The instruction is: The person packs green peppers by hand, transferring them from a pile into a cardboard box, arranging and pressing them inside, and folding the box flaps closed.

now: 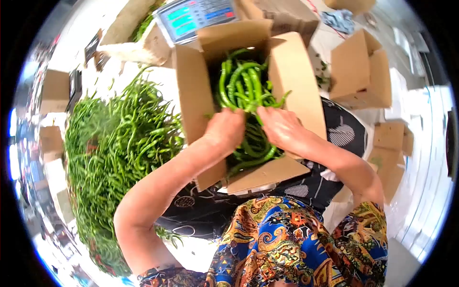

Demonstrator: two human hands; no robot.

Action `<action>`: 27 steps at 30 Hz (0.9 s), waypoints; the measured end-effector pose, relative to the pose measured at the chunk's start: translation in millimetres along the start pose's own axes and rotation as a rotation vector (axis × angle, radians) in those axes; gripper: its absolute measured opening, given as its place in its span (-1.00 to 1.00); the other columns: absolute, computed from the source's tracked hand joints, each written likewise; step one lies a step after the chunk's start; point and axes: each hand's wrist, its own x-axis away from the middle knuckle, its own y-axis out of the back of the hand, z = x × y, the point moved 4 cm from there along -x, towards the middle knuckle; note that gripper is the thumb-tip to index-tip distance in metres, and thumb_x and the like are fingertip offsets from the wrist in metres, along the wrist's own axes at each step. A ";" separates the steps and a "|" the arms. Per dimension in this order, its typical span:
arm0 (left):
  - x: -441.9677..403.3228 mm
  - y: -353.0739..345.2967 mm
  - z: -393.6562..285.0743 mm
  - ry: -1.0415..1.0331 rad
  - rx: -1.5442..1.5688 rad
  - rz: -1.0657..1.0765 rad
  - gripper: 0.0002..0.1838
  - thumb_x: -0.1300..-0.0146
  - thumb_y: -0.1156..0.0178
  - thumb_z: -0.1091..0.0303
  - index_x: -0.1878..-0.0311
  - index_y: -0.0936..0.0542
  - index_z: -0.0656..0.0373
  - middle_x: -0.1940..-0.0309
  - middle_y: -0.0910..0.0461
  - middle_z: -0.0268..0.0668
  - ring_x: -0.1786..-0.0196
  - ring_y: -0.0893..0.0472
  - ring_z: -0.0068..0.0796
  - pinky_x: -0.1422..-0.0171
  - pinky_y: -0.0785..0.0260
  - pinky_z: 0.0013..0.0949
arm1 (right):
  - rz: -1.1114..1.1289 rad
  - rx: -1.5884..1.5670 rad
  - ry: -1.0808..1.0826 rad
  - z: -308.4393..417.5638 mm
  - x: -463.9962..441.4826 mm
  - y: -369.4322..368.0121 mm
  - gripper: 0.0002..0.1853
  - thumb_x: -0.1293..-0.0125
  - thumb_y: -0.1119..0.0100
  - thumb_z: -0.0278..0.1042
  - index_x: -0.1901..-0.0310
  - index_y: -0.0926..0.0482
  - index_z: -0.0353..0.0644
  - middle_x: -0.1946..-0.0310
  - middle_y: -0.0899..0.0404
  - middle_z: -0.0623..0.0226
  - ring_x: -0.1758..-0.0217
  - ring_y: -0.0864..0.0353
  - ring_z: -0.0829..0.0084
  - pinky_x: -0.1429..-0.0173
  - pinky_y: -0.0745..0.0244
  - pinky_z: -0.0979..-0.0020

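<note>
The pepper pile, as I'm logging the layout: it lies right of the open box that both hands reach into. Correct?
Wrong side: the head view shows the pile left of the box. The left hand and right hand do reach into that box.

1. Green peppers (248,82) are held inside open carton (297,79).
2. Peppers are gripped by left hand (226,126) and right hand (279,125), over carton.
3. Pepper pile (122,148) is spread left of carton.
4. Lit scale (210,18) is placed beyond carton.
</note>
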 end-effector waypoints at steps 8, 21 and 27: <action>84.3 142.8 100.1 0.047 0.938 -0.437 -0.52 -0.35 -0.21 0.29 -0.30 -0.48 0.21 0.20 -0.70 -0.26 0.28 -0.66 -0.54 0.26 -0.54 -0.41 | 0.068 -0.345 -0.038 41.0 12.3 49.1 -0.80 -0.27 -0.27 -0.48 0.10 -0.55 -0.27 0.29 -0.53 0.14 0.33 -0.59 0.23 0.25 -0.49 0.28; 255.6 -79.9 298.8 0.908 -0.029 -0.518 -0.02 0.10 -0.52 0.31 -0.44 -0.25 0.12 -0.34 -0.31 0.02 -0.38 -0.30 0.07 -0.44 -0.20 0.00 | 0.357 -0.485 -0.026 73.3 -16.0 9.6 -0.83 -0.27 -0.25 -0.48 0.14 -0.61 -0.33 0.32 -0.64 0.10 0.33 -0.67 0.26 0.22 -0.54 0.34; 201.0 -69.6 312.3 0.693 -0.395 -0.395 0.33 0.32 -0.63 0.24 -0.58 -0.03 0.00 -0.53 -0.04 0.03 -0.57 -0.06 0.09 -0.51 -0.05 0.01 | 0.440 -0.438 0.004 78.7 -23.9 -8.4 -0.77 -0.28 -0.26 -0.43 0.08 -0.62 -0.34 0.29 -0.65 0.07 0.24 -0.69 0.18 0.12 -0.58 0.28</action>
